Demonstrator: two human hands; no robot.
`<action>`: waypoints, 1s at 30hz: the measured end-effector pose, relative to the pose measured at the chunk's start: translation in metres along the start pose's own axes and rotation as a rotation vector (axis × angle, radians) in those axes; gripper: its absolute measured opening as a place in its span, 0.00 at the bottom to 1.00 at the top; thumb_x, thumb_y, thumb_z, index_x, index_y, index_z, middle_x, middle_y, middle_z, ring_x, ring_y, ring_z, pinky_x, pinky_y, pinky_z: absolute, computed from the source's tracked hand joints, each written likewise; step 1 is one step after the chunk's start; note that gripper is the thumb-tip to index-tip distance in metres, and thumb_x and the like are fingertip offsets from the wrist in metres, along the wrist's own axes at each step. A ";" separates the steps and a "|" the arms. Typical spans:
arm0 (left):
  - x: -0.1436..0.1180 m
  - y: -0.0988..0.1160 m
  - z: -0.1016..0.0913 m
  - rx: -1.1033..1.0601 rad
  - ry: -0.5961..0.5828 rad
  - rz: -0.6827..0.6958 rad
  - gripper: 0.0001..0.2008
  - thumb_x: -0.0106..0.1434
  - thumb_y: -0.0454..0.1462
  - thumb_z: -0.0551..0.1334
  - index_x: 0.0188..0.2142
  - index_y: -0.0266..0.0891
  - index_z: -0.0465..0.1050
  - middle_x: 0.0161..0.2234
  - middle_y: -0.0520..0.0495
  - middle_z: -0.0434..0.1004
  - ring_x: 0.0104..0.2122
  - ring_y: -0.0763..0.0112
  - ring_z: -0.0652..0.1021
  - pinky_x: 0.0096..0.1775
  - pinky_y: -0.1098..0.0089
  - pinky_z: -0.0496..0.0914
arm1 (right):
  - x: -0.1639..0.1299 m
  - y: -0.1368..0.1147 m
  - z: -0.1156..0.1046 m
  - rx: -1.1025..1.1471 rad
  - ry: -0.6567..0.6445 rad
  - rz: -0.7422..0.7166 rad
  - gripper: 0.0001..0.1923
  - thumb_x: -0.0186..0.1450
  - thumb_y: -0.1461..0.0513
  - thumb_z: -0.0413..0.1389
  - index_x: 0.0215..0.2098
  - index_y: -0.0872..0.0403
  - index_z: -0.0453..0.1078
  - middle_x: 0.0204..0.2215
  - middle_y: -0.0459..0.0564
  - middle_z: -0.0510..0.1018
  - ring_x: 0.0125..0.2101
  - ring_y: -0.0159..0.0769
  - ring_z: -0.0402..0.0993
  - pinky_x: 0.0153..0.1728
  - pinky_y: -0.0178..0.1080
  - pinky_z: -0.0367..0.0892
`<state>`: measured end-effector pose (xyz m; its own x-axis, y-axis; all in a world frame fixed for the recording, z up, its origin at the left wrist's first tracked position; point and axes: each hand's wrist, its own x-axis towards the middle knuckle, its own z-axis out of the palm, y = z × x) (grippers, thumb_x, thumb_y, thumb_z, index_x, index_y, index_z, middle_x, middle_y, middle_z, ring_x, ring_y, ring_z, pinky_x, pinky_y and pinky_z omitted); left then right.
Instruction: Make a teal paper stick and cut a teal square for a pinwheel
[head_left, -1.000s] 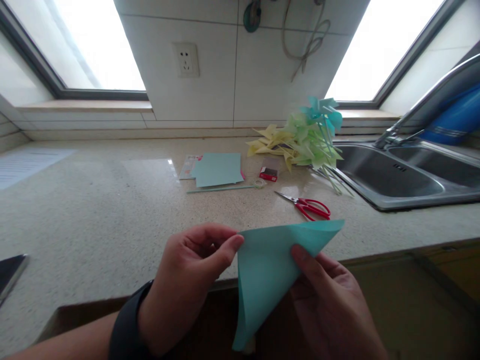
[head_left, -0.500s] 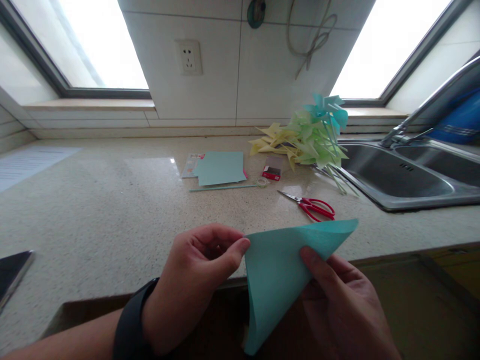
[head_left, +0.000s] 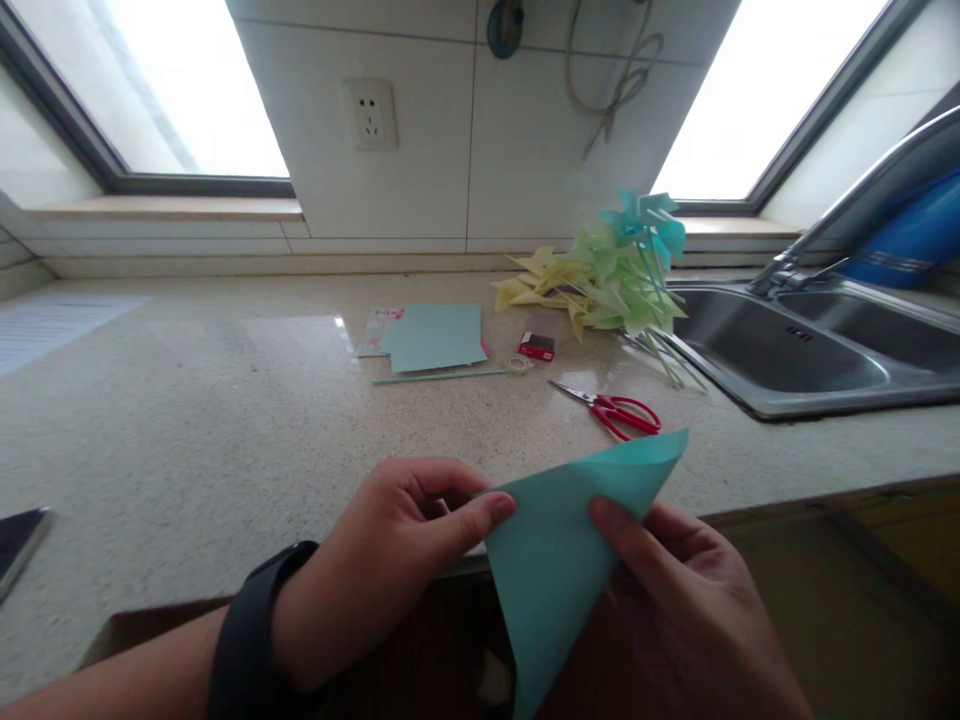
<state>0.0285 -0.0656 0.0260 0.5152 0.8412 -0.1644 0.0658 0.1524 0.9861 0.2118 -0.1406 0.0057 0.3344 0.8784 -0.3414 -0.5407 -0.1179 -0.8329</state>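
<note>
Lower than in the earlier head view, the left corner of the blue-green paper (head_left: 559,570) is pinched in the left hand (head_left: 409,540). The right hand (head_left: 675,580) clamps its right side, probably keeping the fold closed, at the bench's (head_left: 225,430) front edge; scissors (head_left: 602,405) lie nearby, seemingly within reach.

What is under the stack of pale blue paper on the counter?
A whitish printed item sticks out at the left, and a pink edge at the right. The paper stack hides the rest from view.
</note>
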 end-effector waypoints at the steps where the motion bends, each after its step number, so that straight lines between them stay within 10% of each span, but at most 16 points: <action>1: 0.001 0.000 0.000 0.017 -0.004 0.014 0.10 0.60 0.43 0.69 0.27 0.39 0.81 0.23 0.51 0.75 0.24 0.74 0.70 0.27 0.76 0.64 | 0.000 -0.001 -0.001 -0.007 -0.007 0.007 0.15 0.50 0.58 0.74 0.35 0.52 0.83 0.32 0.55 0.86 0.26 0.44 0.82 0.27 0.42 0.80; 30: 0.001 -0.015 -0.002 0.211 0.003 0.049 0.14 0.62 0.45 0.67 0.27 0.39 0.80 0.23 0.49 0.75 0.26 0.70 0.70 0.28 0.72 0.62 | 0.025 -0.026 -0.010 0.032 0.071 -0.231 0.10 0.52 0.59 0.73 0.28 0.56 0.81 0.27 0.51 0.83 0.28 0.32 0.78 0.29 0.29 0.75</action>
<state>0.0267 -0.0659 0.0111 0.5195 0.8465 -0.1162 0.2190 -0.0004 0.9757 0.2421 -0.1207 0.0144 0.5050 0.8453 -0.1747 -0.4673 0.0976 -0.8787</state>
